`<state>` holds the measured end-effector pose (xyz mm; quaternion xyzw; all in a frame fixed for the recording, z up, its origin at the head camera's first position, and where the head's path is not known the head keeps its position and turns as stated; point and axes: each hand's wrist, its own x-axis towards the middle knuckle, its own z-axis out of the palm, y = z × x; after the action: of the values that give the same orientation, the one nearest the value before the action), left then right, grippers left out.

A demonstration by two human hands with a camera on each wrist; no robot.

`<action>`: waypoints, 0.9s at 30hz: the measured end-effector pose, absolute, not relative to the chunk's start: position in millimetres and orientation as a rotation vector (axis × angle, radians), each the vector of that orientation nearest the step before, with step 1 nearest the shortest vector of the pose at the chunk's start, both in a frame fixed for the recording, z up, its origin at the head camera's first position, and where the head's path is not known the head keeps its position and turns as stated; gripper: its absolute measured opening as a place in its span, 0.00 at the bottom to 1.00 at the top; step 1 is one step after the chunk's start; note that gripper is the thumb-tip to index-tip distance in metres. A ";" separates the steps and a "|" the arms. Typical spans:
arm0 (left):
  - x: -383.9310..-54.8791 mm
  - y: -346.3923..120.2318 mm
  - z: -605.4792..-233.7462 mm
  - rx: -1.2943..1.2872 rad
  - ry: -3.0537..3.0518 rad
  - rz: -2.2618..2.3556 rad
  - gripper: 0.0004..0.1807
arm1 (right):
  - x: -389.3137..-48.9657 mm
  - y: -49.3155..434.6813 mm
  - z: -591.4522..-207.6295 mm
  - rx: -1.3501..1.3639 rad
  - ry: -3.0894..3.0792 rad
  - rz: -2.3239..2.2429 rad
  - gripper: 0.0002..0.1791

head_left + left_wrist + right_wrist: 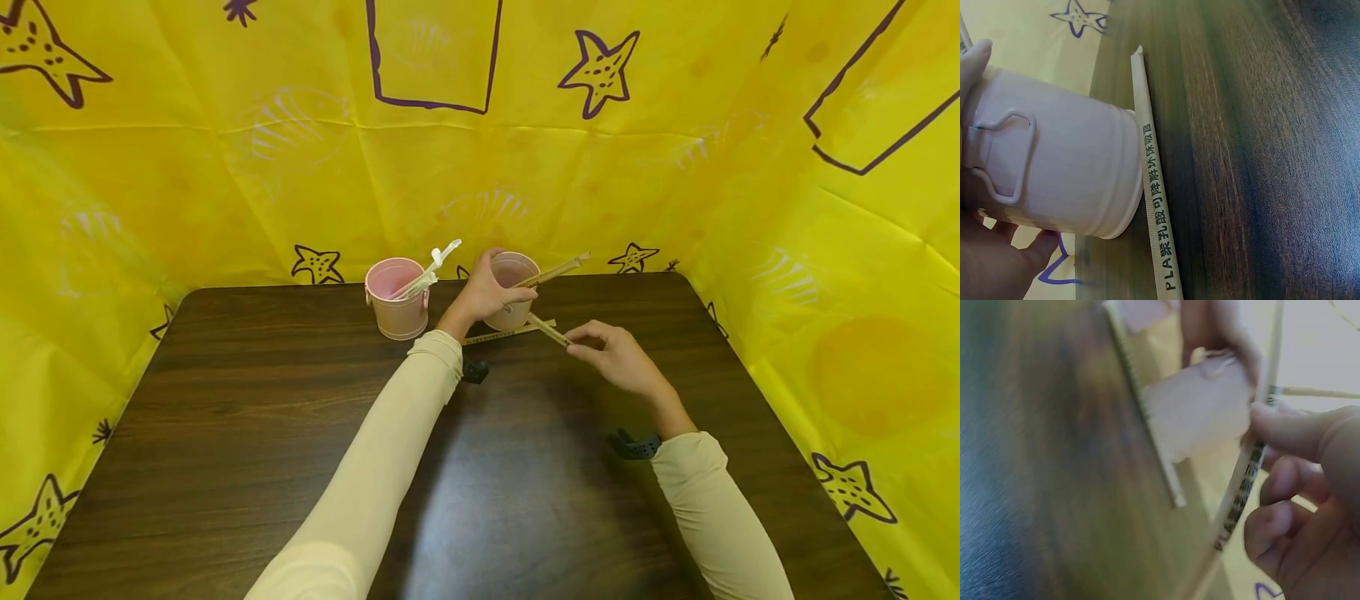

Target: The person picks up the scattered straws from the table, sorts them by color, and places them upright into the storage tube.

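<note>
My left hand (483, 293) grips a small pale pink bucket (1066, 150) by its rim and side, thumb and fingers on either side of it. Inside that bucket leans a paper-wrapped straw (558, 271), sticking out to the right. A second wrapped straw (1155, 187), printed with dark lettering, lies on the table along the bucket's base. Off to the right of the bucket, my right hand (618, 358) pinches another wrapped straw (1244, 481) between thumb and fingers. In the head view the far end of this straw points toward the bucket.
Left of my left hand stands another pink bucket (400, 318) with straws (420, 283) in white, crumpled-ended wrappers. Both buckets are near the back edge of the dark wooden table (285, 433). A yellow patterned cloth (225, 183) surrounds the table at the back and sides.
</note>
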<state>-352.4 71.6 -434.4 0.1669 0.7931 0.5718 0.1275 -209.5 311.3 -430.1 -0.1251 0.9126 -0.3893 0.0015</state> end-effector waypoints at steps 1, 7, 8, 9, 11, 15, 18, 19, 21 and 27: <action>-352.5 71.4 -434.4 0.488 2.308 1.660 0.58 | -208.9 311.8 -425.8 -0.342 2.855 -1.280 0.13; -353.8 72.1 -435.6 0.508 2.315 1.645 0.60 | -208.0 304.0 -402.8 -0.103 2.823 -1.764 0.17; -354.0 72.3 -436.0 0.508 2.318 1.643 0.61 | -208.4 300.8 -399.0 -0.092 2.807 -1.871 0.16; -354.2 72.6 -436.5 0.507 2.321 1.642 0.60 | -208.9 297.8 -395.4 -0.086 2.777 -1.986 0.14; -354.5 72.7 -437.5 0.501 2.326 1.637 0.60 | -209.6 291.5 -389.3 -0.094 2.729 -2.199 0.10; -354.3 72.8 -438.6 0.496 2.324 1.640 0.60 | -214.4 280.7 -381.6 -0.149 2.604 -2.573 0.05; -353.1 72.2 -438.0 0.490 2.309 1.649 0.59 | -219.4 273.2 -379.2 -0.172 2.458 -2.802 0.05; -352.7 72.0 -437.5 0.489 2.302 1.653 0.59 | -221.1 270.7 -378.8 -0.165 2.415 -2.856 0.05; -352.7 71.9 -436.9 0.489 2.290 1.663 0.59 | -224.7 266.1 -378.7 -0.141 2.356 -2.929 0.05; -354.3 71.9 -435.8 0.495 2.293 1.674 0.58 | -237.0 254.0 -385.3 -0.043 2.299 -2.942 0.06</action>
<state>-354.3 71.9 -435.8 0.1702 0.7890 0.5759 0.1294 -237.0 254.0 -385.3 -0.0110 0.5888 -0.7537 -0.2919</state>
